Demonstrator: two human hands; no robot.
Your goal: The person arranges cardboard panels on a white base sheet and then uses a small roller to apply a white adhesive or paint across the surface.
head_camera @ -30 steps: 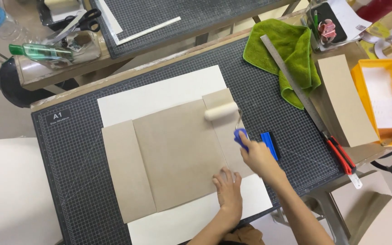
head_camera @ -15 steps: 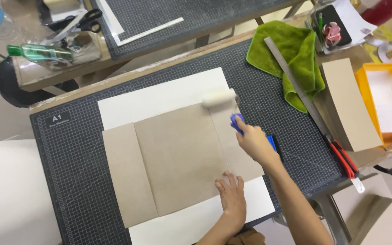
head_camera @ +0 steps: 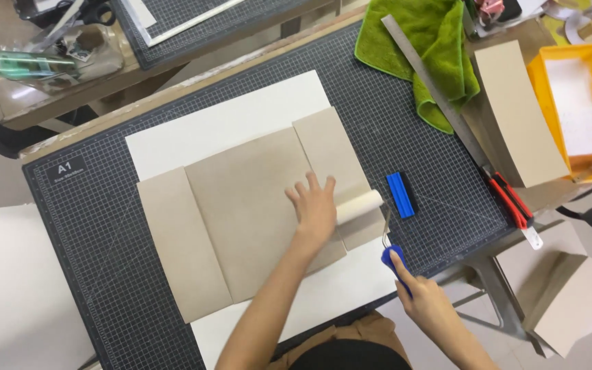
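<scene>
Three grey cardboard panels [head_camera: 241, 212] lie side by side on a white sheet [head_camera: 241, 123], which rests on a dark cutting mat [head_camera: 405, 123]. My left hand [head_camera: 315, 205] presses flat on the middle panel near its right seam, fingers spread. My right hand [head_camera: 426, 301] grips the blue handle of a small roller [head_camera: 358, 207]. Its cream roll sits on the near end of the right panel, just beside my left hand.
A blue block [head_camera: 400, 194] lies on the mat right of the roller. A metal ruler [head_camera: 440, 89], a red-handled tool [head_camera: 512, 202], a green cloth [head_camera: 433, 48], a loose board [head_camera: 519, 113] and a yellow tray [head_camera: 577, 103] sit to the right. More boards [head_camera: 570, 301] lie lower right.
The roller has been pulled from the far end of the right panel down to its near end. My left hand moved up onto the middle panel.
</scene>
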